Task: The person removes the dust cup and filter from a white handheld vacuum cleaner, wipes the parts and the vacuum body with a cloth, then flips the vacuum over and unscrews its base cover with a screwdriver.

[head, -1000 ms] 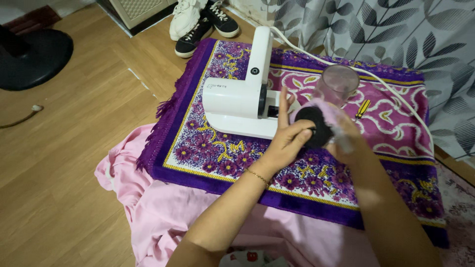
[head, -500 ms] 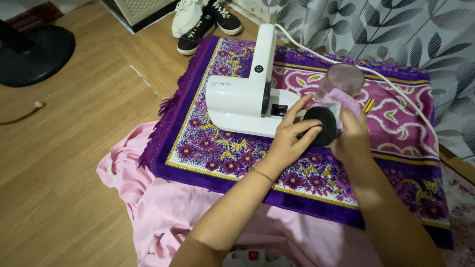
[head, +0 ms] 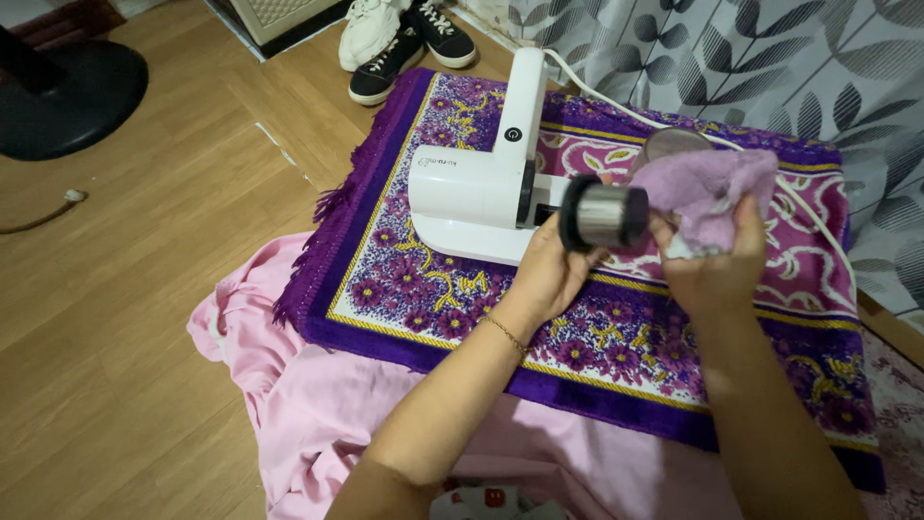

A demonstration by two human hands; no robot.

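A white handheld vacuum (head: 474, 193) lies on a purple patterned rug (head: 616, 327). My left hand (head: 547, 273) holds a round filter part (head: 602, 214) with a black rim and a metal mesh body, just right of the vacuum. My right hand (head: 714, 252) grips a lilac cloth (head: 707, 185) pressed against the filter's right end. A clear round cup (head: 674, 144) lies on the rug behind the cloth, mostly hidden.
A white cord (head: 616, 106) runs from the vacuum across the rug. Pink fabric (head: 289, 385) lies under the rug's near edge. Sneakers (head: 404, 39) stand at the back, a black fan base (head: 72, 96) at the far left, a leaf-print curtain (head: 770, 67) at the right.
The filter has turned from its black face toward me to its side, showing the metal mesh. My right hand has drawn the cloth to its right end.
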